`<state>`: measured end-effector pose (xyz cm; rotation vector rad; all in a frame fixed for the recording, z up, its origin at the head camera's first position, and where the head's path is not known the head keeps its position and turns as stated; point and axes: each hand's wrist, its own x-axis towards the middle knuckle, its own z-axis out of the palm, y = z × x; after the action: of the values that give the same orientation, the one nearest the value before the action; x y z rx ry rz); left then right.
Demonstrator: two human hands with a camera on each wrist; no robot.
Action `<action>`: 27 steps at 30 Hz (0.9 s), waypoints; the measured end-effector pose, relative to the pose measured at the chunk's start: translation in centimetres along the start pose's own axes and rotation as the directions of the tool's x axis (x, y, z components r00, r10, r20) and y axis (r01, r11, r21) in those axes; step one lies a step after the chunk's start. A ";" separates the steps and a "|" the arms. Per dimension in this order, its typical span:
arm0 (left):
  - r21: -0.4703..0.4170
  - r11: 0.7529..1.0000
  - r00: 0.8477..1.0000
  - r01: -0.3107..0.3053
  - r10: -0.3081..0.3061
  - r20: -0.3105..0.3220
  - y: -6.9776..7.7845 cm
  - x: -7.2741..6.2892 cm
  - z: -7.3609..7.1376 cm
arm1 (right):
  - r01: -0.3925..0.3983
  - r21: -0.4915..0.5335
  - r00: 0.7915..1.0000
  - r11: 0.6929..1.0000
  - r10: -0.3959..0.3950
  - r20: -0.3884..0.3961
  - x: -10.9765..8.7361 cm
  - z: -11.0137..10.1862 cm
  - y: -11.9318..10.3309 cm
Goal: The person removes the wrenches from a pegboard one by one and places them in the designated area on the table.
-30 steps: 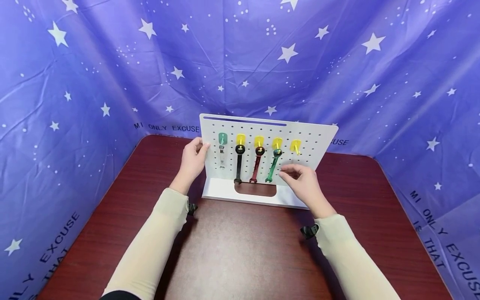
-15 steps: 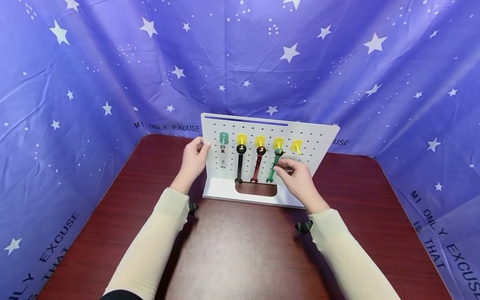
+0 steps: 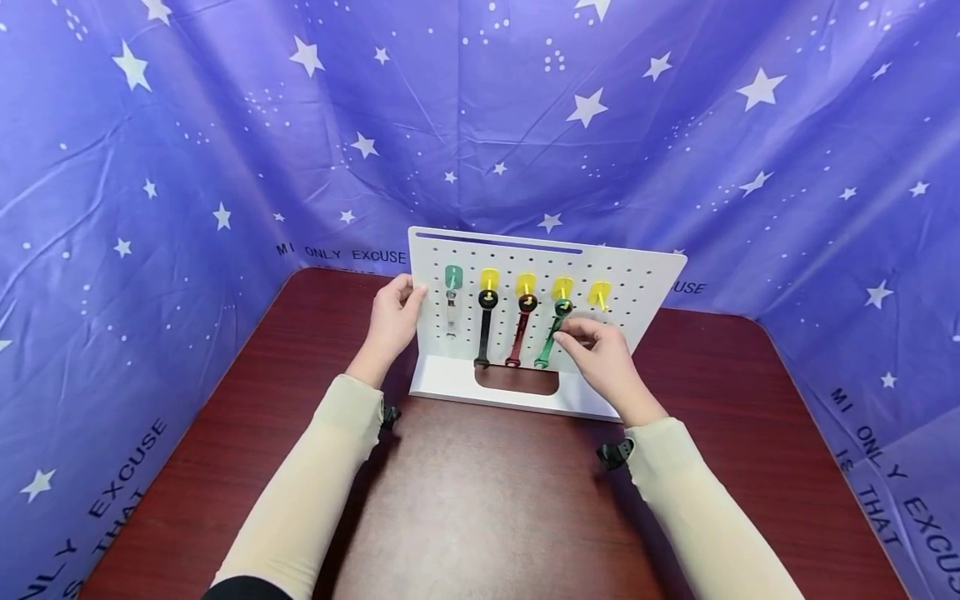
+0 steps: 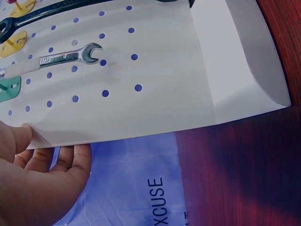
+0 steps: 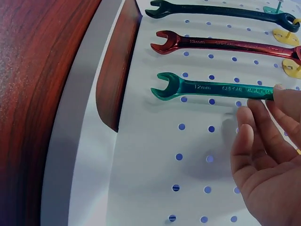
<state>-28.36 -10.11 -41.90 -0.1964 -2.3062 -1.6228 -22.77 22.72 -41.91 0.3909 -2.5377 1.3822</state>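
Note:
A white pegboard (image 3: 645, 283) stands upright on the table. My left hand (image 3: 393, 321) grips its left edge, thumb in front and fingers behind, as the left wrist view shows. On the board hang a small silver wrench (image 4: 66, 57), a black wrench (image 3: 485, 333), a red wrench (image 3: 520, 333) and a green wrench (image 5: 211, 88) marked 12mm. My right hand (image 3: 606, 358) pinches the green wrench by its shaft between thumb and fingers. The ring end of that wrench is still around its yellow hook (image 3: 562, 287).
One more yellow hook (image 3: 600, 296) sticks out at the right with nothing on it. A green hook (image 3: 453, 277) bears the silver wrench. The board's base has a cut-out (image 3: 517, 380). Below lies a dark red wooden table (image 3: 480, 500), with a starry blue curtain (image 3: 480, 108) around it.
My right hand has moved left from beside the green wrench and now pinches its shaft. My left hand keeps its grip on the board's edge. The head view has shifted slightly.

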 end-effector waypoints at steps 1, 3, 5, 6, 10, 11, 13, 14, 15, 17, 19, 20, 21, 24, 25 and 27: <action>0.000 1.000 1.000 0.001 -0.001 0.001 0.0 0.0 0.0 | -0.002 0.007 1.000 1.000 0.002 0.002 0.0 0.0 0.0; 0.004 1.000 1.000 0.002 -0.002 0.003 -0.1 0.0 0.0 | -0.007 0.020 1.000 1.000 0.007 0.014 0.1 0.0 0.0; 0.006 1.000 1.000 0.001 -0.001 0.003 -0.2 0.0 0.0 | -0.014 0.033 0.999 0.999 0.013 0.031 0.1 -0.1 -0.1; 0.003 1.000 1.000 -0.002 0.002 0.003 -0.1 -0.1 0.1 | -0.018 0.039 0.999 0.999 0.017 0.040 0.1 -0.1 -0.1; -0.010 1.000 1.000 -0.020 0.020 -0.001 0.0 -0.1 0.1 | -0.025 0.061 0.997 0.998 0.021 0.073 0.0 -0.3 -0.3; -0.013 1.000 1.000 -0.024 0.024 -0.002 0.0 -0.1 0.1 | -0.023 0.063 0.997 0.998 0.018 0.078 0.0 -0.4 -0.5; -0.015 1.000 1.000 -0.026 0.026 -0.002 0.1 -0.1 0.1 | -0.014 0.059 0.996 0.998 0.009 0.090 -0.3 -0.7 -1.5; -0.015 1.000 1.000 -0.025 0.025 -0.001 0.1 0.0 0.1 | -0.011 0.062 0.995 0.998 0.005 0.095 -0.4 -0.9 -2.1; -0.016 1.000 1.000 -0.023 0.023 -0.001 0.1 0.0 0.1 | -0.009 0.063 0.995 0.998 0.002 0.099 -0.5 -1.0 -2.7; -0.018 1.000 1.000 -0.017 0.017 0.000 0.1 0.0 0.0 | 0.003 0.061 0.994 0.998 -0.009 0.105 -0.8 -1.3 -3.7; -0.018 1.000 1.000 -0.010 0.010 -0.001 0.1 0.0 0.0 | 0.011 0.065 0.994 0.998 -0.018 0.106 -0.8 -1.4 -3.1; -0.019 1.000 1.000 -0.008 0.008 -0.001 0.1 0.0 0.1 | 0.015 0.069 0.994 0.997 -0.023 0.106 -0.8 -1.3 -2.6; -0.018 1.000 1.000 -0.005 0.005 -0.002 0.1 0.0 0.1 | 0.018 0.069 0.994 0.997 -0.026 0.104 -0.8 -1.3 -2.0; -0.014 1.000 1.000 -0.002 0.002 -0.001 0.1 -0.1 0.1 | 0.007 0.076 0.995 0.997 -0.014 0.099 -0.7 -1.2 -0.5; -0.012 1.000 1.000 -0.001 0.001 -0.001 0.1 -0.1 0.1 | -0.002 0.077 0.995 0.997 -0.006 0.099 -0.7 -1.2 -0.5; -0.010 1.000 1.000 0.001 -0.001 -0.004 0.1 -0.1 0.1 | -0.012 0.084 0.995 0.996 0.004 0.101 -0.8 -1.2 -0.6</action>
<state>-28.25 -10.02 -41.91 -0.1948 -2.2959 -1.6342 -21.71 23.54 -41.12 0.4779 -2.5683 1.5136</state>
